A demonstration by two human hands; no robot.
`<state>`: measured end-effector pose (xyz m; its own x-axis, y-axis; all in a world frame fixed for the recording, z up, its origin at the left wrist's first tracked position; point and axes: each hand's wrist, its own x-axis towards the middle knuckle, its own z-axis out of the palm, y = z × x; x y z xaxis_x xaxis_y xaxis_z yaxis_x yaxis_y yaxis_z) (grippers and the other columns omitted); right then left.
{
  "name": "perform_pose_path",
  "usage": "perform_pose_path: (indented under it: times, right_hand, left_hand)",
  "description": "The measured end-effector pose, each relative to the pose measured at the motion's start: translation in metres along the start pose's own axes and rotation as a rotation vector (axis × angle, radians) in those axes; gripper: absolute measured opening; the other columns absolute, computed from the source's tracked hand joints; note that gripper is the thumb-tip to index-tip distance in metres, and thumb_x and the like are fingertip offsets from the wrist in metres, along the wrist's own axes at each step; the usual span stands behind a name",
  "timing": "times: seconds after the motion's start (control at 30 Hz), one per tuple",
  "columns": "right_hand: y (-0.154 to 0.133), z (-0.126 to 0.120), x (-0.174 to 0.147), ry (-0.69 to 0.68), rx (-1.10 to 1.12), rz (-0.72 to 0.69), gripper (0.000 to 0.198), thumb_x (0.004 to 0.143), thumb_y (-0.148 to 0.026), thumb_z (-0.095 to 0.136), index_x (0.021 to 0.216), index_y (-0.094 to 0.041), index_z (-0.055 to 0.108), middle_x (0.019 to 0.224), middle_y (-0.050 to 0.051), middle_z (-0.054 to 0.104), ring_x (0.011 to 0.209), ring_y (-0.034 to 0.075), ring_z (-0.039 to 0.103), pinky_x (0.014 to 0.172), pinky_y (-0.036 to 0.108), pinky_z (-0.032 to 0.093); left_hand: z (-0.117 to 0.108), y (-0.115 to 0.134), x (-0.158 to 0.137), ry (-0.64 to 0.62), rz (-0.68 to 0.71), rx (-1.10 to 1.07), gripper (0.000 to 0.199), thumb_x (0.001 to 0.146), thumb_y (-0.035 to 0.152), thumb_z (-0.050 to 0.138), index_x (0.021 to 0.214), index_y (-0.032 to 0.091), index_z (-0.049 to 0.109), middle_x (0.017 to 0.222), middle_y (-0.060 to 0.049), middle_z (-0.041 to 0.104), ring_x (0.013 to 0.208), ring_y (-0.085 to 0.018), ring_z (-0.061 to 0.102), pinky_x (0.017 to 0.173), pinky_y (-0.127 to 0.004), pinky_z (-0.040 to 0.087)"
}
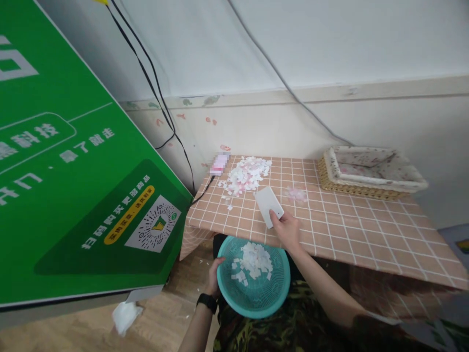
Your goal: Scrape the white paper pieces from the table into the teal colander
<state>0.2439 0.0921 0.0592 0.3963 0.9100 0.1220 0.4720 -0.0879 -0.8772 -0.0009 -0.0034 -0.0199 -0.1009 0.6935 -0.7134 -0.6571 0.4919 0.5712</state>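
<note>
My right hand (pixel 287 230) grips a flat white rectangular card-like piece (pixel 268 204) by its near corner, thumb on top, just over the table's front edge. My left hand (pixel 214 276) is closed on the left rim of a round teal plastic basket (pixel 252 305), which rests at my lap below the table edge. Inside the basket lies a heap of small white paper scraps (pixel 254 259). On the table, beyond the white piece, a loose pile of white and pinkish paper scraps (pixel 247 173) is spread out.
A brown checked cloth covers the table (pixel 344 225). A lined wicker basket (pixel 373 171) stands at the back right, a power strip (pixel 220 164) at the back left. A green printed panel (pixel 91 195) rises on the left. A white plastic bag (pixel 125 317) lies on the floor.
</note>
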Motion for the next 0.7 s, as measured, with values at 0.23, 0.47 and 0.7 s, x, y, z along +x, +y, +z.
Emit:
perform_pose_path:
  times: [0.23, 0.47, 0.7]
  right_hand:
    - [0.025, -0.061, 0.017, 0.143, -0.085, 0.023, 0.043, 0.078, -0.051, 0.056, 0.077, -0.01, 0.071, 0.068, 0.012, 0.071, 0.062, 0.026, 0.065, 0.052, 0.029, 0.046]
    - [0.033, -0.123, 0.069, 0.232, -0.263, -0.135, 0.048, 0.079, -0.054, 0.053, 0.084, -0.01, 0.073, 0.064, 0.009, 0.069, 0.06, 0.024, 0.063, 0.049, 0.027, 0.04]
    - [0.048, -0.115, 0.116, 0.157, -0.649, -0.251, 0.037, 0.084, -0.04, 0.047, 0.093, -0.016, 0.074, 0.068, 0.01, 0.07, 0.061, 0.023, 0.062, 0.054, 0.028, 0.035]
  left_hand:
    - [0.002, -0.01, 0.012, -0.176, -0.109, 0.001, 0.024, 0.066, 0.031, 0.065, 0.069, 0.009, 0.071, 0.06, -0.008, 0.07, 0.055, -0.02, 0.062, 0.062, -0.032, 0.049]
    - [0.003, -0.014, 0.019, -0.182, -0.117, -0.025, 0.021, 0.064, 0.03, 0.068, 0.069, 0.01, 0.071, 0.063, -0.009, 0.071, 0.061, -0.024, 0.065, 0.065, -0.035, 0.05]
    - [-0.012, -0.005, 0.026, -0.117, -0.112, -0.03, 0.02, 0.061, 0.032, 0.07, 0.064, 0.013, 0.07, 0.058, -0.006, 0.069, 0.063, -0.025, 0.066, 0.065, -0.036, 0.05]
